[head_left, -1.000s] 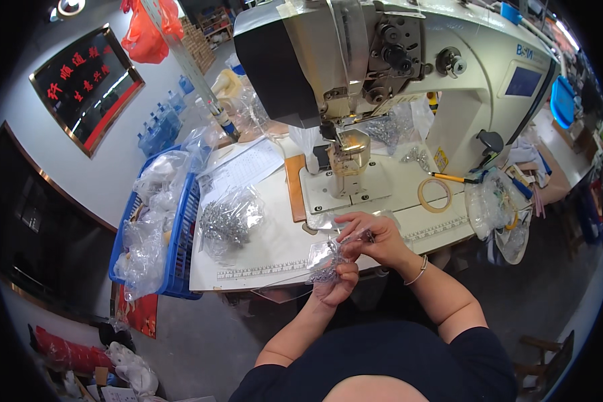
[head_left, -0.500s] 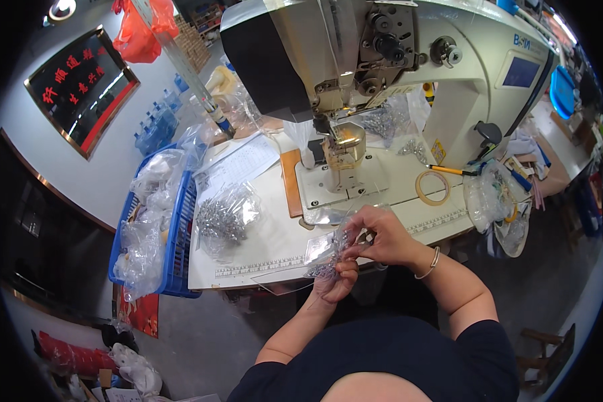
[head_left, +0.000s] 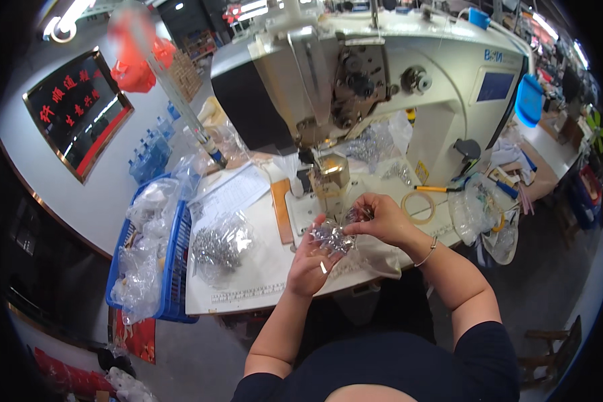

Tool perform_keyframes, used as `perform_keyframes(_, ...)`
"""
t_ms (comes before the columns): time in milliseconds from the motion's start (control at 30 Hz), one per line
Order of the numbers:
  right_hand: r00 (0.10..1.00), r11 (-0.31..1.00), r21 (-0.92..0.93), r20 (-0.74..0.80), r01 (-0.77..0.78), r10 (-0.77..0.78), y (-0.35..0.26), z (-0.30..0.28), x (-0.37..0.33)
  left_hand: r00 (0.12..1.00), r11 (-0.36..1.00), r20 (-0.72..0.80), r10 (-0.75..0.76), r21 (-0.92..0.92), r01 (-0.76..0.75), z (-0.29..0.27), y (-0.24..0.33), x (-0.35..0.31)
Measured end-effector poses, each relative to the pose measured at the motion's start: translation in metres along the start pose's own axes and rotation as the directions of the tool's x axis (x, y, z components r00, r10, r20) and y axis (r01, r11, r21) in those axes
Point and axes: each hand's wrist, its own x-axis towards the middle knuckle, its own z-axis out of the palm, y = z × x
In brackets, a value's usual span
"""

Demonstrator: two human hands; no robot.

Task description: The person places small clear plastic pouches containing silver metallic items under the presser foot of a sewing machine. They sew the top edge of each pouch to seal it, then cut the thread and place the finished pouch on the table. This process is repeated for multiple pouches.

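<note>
My left hand (head_left: pixel 307 266) is palm up at the table's front edge, its fingers curved under a shiny clear plastic bundle with small silver pieces (head_left: pixel 332 238). My right hand (head_left: pixel 386 222) pinches at the bundle's right side, thumb and fingertips together; something small and dark shows between its fingers, too small to name. Beneath the right wrist a translucent whitish sheet (head_left: pixel 380 260) hangs at the table edge. Just beyond the hands stands a white sewing machine (head_left: pixel 442 74), its needle area close to my fingertips. A clear bag of silver pieces (head_left: pixel 220 249) lies left of my left hand.
A blue basket (head_left: pixel 174 268) of plastic bags adjoins the table's left side. Paper sheets (head_left: pixel 233 189) and a brown wooden strip (head_left: pixel 281 212) lie on the table (head_left: pixel 261 268). To the right are a tape roll (head_left: pixel 418 208), a yellow-black pen (head_left: pixel 438 189) and a filled clear bag (head_left: pixel 474 208).
Both hands have moved up and further over the table. My left hand has turned palm up and separated from the right. The pinkish strands it gripped no longer show; the view has shifted.
</note>
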Motion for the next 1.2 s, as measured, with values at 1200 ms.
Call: perform_keyframes(1200,0.967,0.999,-0.018,-0.251,0.036,-0.04,-0.02,-0.007,0.108,0.909,0.855,-0.403,-0.104,0.431,0.289,-0.011,0.099,0.122)
